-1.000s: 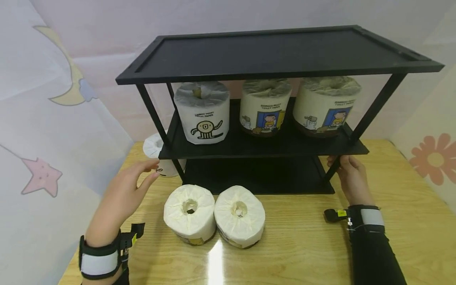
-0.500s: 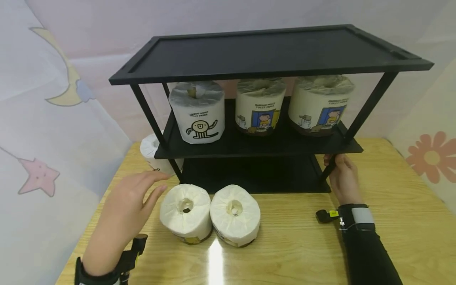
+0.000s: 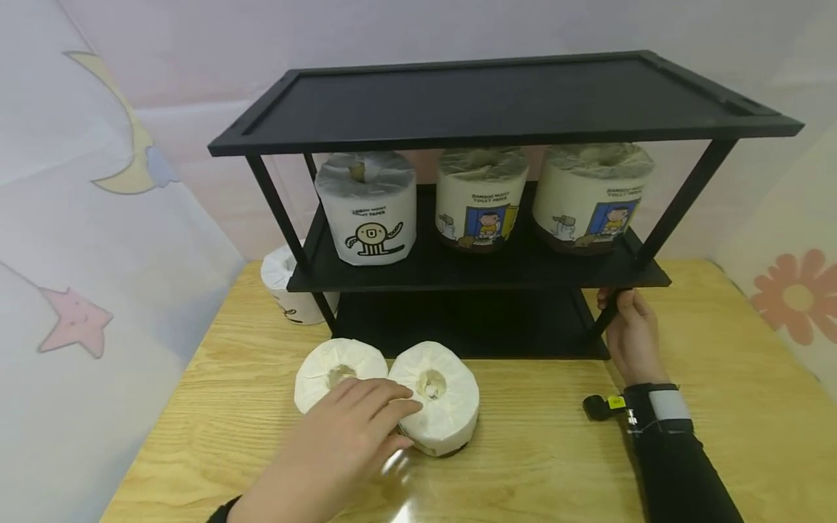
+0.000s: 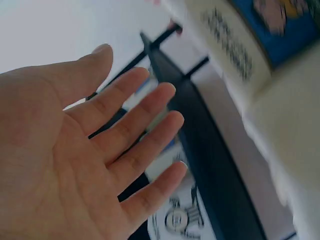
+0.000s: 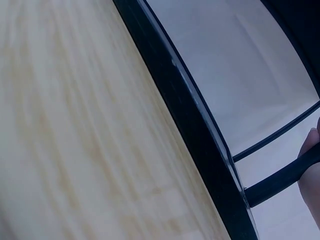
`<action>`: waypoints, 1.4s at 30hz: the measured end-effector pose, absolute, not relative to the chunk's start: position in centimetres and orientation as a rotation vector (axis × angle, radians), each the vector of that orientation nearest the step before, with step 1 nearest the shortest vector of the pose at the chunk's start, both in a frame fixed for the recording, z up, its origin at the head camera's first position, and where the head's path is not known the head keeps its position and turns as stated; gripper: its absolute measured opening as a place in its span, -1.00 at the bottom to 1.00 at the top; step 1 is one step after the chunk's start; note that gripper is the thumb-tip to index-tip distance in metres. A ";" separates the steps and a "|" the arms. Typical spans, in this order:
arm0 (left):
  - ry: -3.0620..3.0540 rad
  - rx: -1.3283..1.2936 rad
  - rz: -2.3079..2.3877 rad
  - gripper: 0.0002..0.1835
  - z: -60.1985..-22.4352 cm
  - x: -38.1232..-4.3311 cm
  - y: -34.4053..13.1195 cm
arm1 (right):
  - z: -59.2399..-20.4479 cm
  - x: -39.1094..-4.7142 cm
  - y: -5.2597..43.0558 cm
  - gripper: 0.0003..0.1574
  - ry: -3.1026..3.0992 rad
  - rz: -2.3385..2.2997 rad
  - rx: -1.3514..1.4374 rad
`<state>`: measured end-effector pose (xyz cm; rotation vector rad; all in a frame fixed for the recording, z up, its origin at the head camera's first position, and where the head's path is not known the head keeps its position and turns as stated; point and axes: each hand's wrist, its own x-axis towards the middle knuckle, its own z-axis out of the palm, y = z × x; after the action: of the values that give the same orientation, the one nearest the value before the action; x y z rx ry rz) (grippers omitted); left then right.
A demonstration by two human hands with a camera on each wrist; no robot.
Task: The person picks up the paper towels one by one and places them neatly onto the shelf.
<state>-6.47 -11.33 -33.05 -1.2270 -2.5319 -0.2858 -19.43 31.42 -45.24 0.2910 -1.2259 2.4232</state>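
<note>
My left hand (image 3: 346, 436) reaches over the front of the table with its fingers loosely extended. In the head view it overlaps the left toilet paper roll (image 3: 327, 357), and its fingertips lie over the near side of the right toilet paper roll (image 3: 454, 396). The left wrist view shows the same hand (image 4: 95, 145) with its palm bare and fingers apart, beside a large blurred roll (image 4: 285, 125). On the right, my right hand (image 3: 634, 341) grips the lower front post (image 5: 285, 177) of the black shelf rack (image 3: 458, 280), thumb and fingers on either side of it.
Three wrapped rolls stand on the middle tier: a white roll (image 3: 371, 218) at left, then a roll (image 3: 482, 211) and another roll (image 3: 591, 207) with blue pictures. One more white roll (image 3: 294, 290) is partly hidden behind the rack's left end, on the wooden table (image 3: 523, 450).
My left hand has moved from beside the rack's left end, down and to the right, over the two front rolls. The right hand stays on the post.
</note>
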 end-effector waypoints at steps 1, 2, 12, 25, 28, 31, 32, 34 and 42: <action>-2.558 -1.247 -0.261 -0.60 -33.2 -6.4 -10.9 | -45.3 -19.4 31.5 -0.69 -1.219 2.427 0.292; -2.577 -1.267 -0.242 -0.58 -33.4 -6.4 -10.6 | -45.3 -19.3 31.5 -0.69 -1.208 2.432 0.293; -2.610 -1.226 -0.050 -0.41 -35.0 -6.6 -8.8 | -45.3 -19.2 31.5 -0.69 -1.233 2.433 0.265; -2.596 -1.233 0.177 -0.53 -36.0 -7.2 -7.4 | -45.4 -19.3 31.4 -0.69 -1.179 2.440 0.281; -2.533 -1.245 0.175 -0.56 -36.5 -7.2 -7.2 | -45.4 -19.3 31.4 -0.70 -1.182 2.444 0.268; -2.463 -1.254 0.122 -0.60 -37.2 -7.3 -6.9 | -45.3 -19.3 31.5 -0.71 -1.186 2.443 0.262; -2.447 -1.257 0.098 -0.55 -37.4 -7.4 -6.8 | -45.3 -19.4 31.6 -0.71 -1.190 2.441 0.264; -2.429 -1.261 0.067 -0.44 -37.8 -7.4 -6.6 | -45.4 -19.4 31.6 -0.71 -1.200 2.432 0.276; -2.349 -1.279 -0.173 -0.69 -38.3 -7.4 -6.2 | -45.7 -19.6 31.6 -0.71 -1.209 2.421 0.308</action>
<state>-7.39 -6.24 -38.31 -1.2788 -2.3490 -0.1726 -19.56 31.56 -45.71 0.3083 -1.2092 2.4206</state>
